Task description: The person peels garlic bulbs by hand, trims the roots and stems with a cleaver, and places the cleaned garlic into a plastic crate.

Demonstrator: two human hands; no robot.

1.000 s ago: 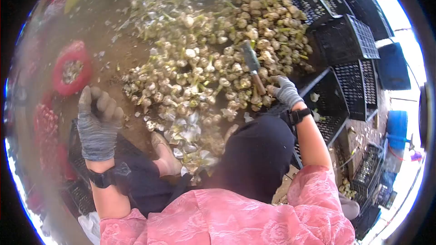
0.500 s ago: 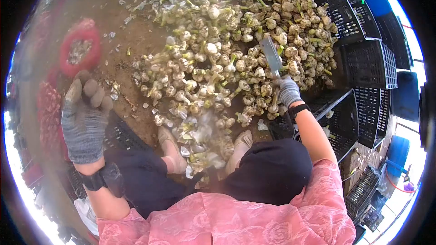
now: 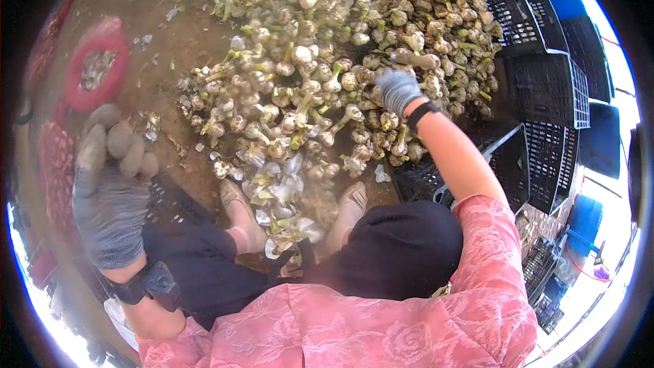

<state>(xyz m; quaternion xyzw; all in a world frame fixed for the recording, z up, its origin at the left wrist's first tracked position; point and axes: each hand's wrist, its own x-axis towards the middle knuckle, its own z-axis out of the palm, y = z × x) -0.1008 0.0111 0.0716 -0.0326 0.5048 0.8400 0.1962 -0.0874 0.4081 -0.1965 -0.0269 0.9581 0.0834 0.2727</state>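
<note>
A wide heap of garlic bulbs with stems lies on the ground ahead of me. My right hand, in a grey knit glove, is closed over the right-middle of the heap. Just beyond its knuckles is a blurred, smooth brownish shape, apparently the knife; its blade is not clear and its handle is hidden in the fist. My left hand, gloved with dark fingertips, is raised palm-up above my left knee. Its fingers are loosely bent and apart, with nothing visible in them. Papery garlic skins lie between my feet.
Black plastic crates stand stacked along the right side. A pink-rimmed mesh bag holds pale pieces at left, and another red net bag is below it. A blue barrel stands far right.
My right hand has moved left and away from me over the heap, and the knife's bright blade no longer shows clearly. My left hand keeps its pose while the whole view shifts slightly.
</note>
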